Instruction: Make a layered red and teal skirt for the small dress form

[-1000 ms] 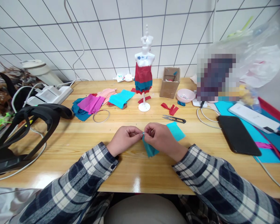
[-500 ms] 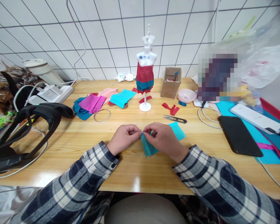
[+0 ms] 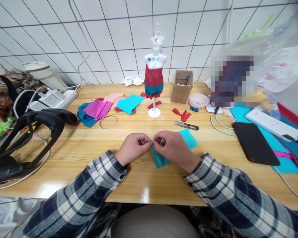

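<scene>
A turquoise piece of crepe paper (image 3: pixel 161 160) hangs in loose folds below my right hand (image 3: pixel 173 148), whose thumb and index finger pinch its upper edge. My left hand (image 3: pixel 134 147) is closed too, its thumb and fingertip meeting at the paper's top left corner, close against the right fingertips. Behind the right hand, another flat turquoise part (image 3: pixel 188 138) lies on the table; whether it joins the held paper is hidden. Black-handled thread snips (image 3: pixel 186 125) rest just beyond it, beside scraps of red crepe paper (image 3: pixel 185 115).
A white mini dress form (image 3: pixel 156 61) in red and blue paper stands behind my hands. Coloured sheets (image 3: pixel 98 109), a wire ring (image 3: pixel 108 122) and a black headset (image 3: pixel 39 142) lie leftward. A cardboard box (image 3: pixel 181 91), pink bowl (image 3: pixel 199 100) and phone (image 3: pixel 255 143) sit rightward.
My hands stay nearly in place, with the fingertips shifted slightly right along the paper's corner. The hanging paper has swung a little to the right.
</scene>
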Action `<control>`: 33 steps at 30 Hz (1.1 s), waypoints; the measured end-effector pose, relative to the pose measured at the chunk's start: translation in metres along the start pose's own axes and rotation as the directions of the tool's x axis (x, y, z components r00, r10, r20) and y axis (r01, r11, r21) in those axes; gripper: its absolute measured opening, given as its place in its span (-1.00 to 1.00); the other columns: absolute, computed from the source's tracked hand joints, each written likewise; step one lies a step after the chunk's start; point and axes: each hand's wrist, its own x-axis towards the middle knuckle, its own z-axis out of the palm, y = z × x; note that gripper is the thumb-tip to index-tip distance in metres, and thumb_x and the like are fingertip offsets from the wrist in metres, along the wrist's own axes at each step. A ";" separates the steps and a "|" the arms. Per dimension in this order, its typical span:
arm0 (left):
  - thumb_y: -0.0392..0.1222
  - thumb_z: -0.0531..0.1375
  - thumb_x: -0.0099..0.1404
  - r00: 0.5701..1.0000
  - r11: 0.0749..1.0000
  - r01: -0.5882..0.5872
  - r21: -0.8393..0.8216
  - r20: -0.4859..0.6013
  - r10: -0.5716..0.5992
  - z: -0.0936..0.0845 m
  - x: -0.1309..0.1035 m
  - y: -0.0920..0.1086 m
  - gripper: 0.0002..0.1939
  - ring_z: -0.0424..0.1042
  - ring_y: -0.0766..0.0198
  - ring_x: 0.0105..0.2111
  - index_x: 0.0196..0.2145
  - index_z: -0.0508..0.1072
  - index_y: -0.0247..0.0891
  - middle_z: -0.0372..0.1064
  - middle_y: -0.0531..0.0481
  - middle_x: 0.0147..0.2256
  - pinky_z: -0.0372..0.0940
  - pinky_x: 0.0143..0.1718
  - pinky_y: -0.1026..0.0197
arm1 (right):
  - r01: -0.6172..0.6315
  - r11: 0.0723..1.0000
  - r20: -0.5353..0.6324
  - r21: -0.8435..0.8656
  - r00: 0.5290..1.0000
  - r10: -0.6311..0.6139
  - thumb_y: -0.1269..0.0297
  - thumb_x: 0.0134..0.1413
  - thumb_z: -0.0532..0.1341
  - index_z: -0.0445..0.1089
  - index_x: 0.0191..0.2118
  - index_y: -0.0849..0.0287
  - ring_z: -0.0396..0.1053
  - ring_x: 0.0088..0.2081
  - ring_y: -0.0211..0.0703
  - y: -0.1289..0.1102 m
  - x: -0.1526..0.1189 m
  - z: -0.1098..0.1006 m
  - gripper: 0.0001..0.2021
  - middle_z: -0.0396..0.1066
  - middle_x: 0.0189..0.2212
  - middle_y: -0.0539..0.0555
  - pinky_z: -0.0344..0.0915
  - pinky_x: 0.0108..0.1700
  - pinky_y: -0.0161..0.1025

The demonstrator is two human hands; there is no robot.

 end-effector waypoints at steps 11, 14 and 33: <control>-0.01 0.27 0.11 1.000 0.996 0.013 -0.093 0.015 -0.012 0.000 0.001 -0.003 -0.71 0.41 0.28 -0.44 -0.40 0.53 -0.35 0.52 -0.06 -0.43 0.29 -0.35 0.24 | -0.216 0.936 0.052 0.278 0.976 0.210 0.36 -0.06 0.21 0.39 -0.45 0.16 0.27 -0.53 -0.33 0.002 0.004 0.004 -0.98 0.39 -0.55 -0.08 0.16 -0.48 -0.38; -0.03 0.28 0.11 0.999 0.986 0.011 -0.165 0.041 -0.004 -0.001 0.001 -0.002 -0.71 0.42 0.28 -0.38 -0.37 0.53 -0.35 0.52 -0.05 -0.38 0.30 -0.28 0.23 | -0.269 0.909 0.046 0.319 0.962 0.268 0.34 -0.07 0.20 0.37 -0.46 0.15 0.23 -0.56 -0.34 0.002 0.005 0.003 -0.97 0.34 -0.59 -0.10 0.14 -0.51 -0.38; 0.03 0.25 0.10 0.967 0.961 0.254 -0.114 0.008 -0.254 -0.037 0.004 -0.014 -0.69 0.48 0.27 -0.48 -0.39 0.41 -0.30 0.45 0.02 -0.52 0.25 -0.55 0.34 | -0.311 0.947 -0.076 -0.082 0.949 0.305 0.35 -0.10 0.16 0.36 -0.51 0.12 0.32 -0.44 -0.19 0.041 0.019 -0.012 -0.94 0.45 -0.51 -0.01 0.14 -0.37 -0.27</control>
